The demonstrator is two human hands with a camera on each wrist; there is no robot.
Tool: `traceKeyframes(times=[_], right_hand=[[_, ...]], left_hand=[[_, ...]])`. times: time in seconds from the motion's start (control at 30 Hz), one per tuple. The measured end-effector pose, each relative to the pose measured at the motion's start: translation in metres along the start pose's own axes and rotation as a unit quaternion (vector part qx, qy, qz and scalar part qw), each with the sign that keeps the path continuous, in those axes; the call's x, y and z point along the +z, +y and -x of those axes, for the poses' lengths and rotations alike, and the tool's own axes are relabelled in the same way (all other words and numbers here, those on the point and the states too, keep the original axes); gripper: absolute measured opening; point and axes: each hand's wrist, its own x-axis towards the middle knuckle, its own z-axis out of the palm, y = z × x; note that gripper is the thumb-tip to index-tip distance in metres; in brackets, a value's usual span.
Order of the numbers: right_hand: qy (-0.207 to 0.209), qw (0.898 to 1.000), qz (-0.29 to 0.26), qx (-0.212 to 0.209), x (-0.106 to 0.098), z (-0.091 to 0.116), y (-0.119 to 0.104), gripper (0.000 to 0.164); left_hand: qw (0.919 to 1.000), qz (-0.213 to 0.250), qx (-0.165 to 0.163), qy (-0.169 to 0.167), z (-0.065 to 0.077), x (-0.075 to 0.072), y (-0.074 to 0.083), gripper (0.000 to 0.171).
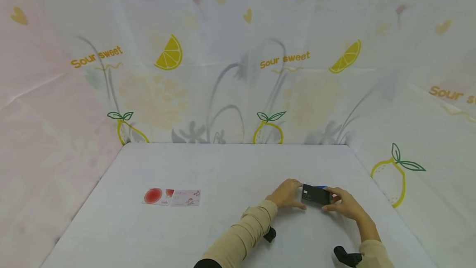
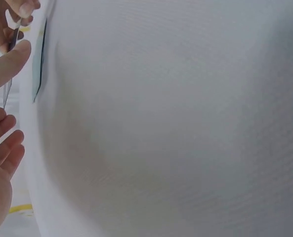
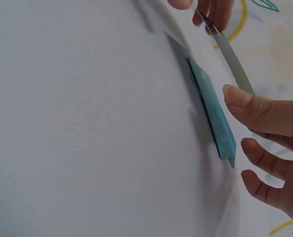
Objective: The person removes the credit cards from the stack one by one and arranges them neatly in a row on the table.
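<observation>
A black card (image 1: 315, 195) with "VIP" lettering and a small chip mark is held tilted above the white table. My right hand (image 1: 346, 202) pinches its right end between thumb and fingers; the right wrist view shows the card's thin edge (image 3: 235, 64) there. At the card's left end is my left hand (image 1: 287, 195), a fingertip at the upper left corner and the thumb (image 2: 10, 64) spread apart from the fingers. Behind the black card lies a blue card-like piece (image 1: 321, 187), mostly hidden in the head view. From the right wrist it looks light teal (image 3: 213, 111), with layered edges.
On the table's left, a card with a red round pattern (image 1: 153, 196) lies beside a pale pink card (image 1: 186, 198), their edges meeting. Lemon-printed cloth (image 1: 230, 53) walls the table (image 1: 223, 168) at the back and sides. Dark wrist-mounted parts (image 1: 346, 256) sit by both sleeves.
</observation>
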Motion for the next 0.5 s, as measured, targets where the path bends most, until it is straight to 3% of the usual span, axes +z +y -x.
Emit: traceKeyframes(times=[0.17, 0.5], right_hand=[[-0.007, 1.0, -0.015, -0.012, 0.0, 0.001, -0.004, 0.061], [-0.03, 0.999, -0.028, -0.029, 0.002, 0.0, -0.012, 0.061]], left_hand=[[0.9999, 0.011, 0.004, -0.001, 0.0, -0.006, 0.0, 0.068], [0.9982, 0.043, -0.03, -0.03, 0.0, -0.015, -0.003, 0.058]])
